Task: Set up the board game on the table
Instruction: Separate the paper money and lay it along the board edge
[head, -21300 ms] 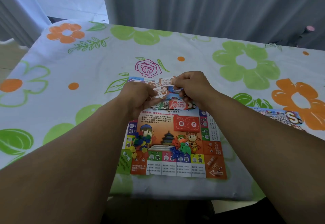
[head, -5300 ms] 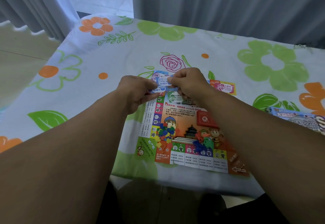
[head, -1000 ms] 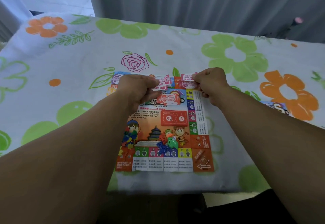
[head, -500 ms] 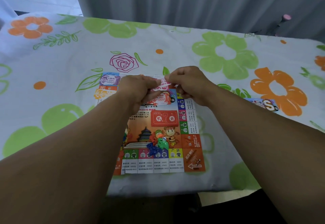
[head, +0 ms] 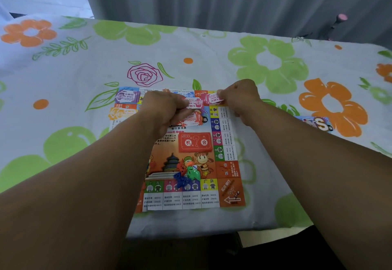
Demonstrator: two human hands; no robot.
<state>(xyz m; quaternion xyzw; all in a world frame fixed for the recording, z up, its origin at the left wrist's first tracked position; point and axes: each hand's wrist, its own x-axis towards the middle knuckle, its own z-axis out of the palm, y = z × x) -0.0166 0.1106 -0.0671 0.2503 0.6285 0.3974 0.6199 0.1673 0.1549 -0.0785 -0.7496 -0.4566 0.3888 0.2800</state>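
Lying centre-frame on the table (head: 63,104), the board (head: 228,172) is spread flat. The left hand (head: 163,108) grips the pink note stack (head: 194,103) at its top edge; the right hand (head: 241,97), just joined to it, has pulled right pinching one note (head: 214,99): money sorting continues.

Table (head: 212,44) (floral cloth (head: 70,91)): 1 game board (head: 228,163), 1 box (head: 316,123) at right.

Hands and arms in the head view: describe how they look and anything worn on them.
Both are bare. The left forearm and right forearm show no sleeves up to the frame edge. The left hand and right hand wear no gloves, and no watch, bracelet or ring is visible.
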